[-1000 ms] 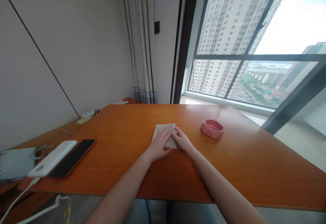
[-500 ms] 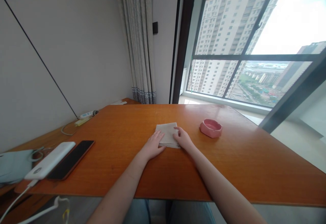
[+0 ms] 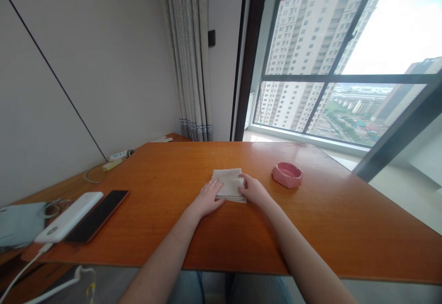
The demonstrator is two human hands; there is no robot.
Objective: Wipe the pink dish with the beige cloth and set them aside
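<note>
A folded off-white cloth [image 3: 228, 180], stacked in several layers, lies flat on the wooden table in front of me. My left hand [image 3: 208, 199] rests at its left side, fingers stretched over the edge and thumb along the near left corner. On the opposite side, my right hand [image 3: 253, 189] touches the right edge, its thumb and index finger apart. The other fingers of the right hand are partly hidden. Neither hand lifts the cloth.
To the right of the cloth stands a pink ashtray [image 3: 287, 175]. A black phone [image 3: 97, 217] and a white power bank [image 3: 70, 216] with a cable lie at the left. Behind them is a power strip [image 3: 115, 160]. The table's front edge [image 3: 241, 273] is close to my lap.
My right hand has shifted slightly right, and its fingertips now sit at the cloth's edge rather than further over it. The left hand stays on the cloth.
</note>
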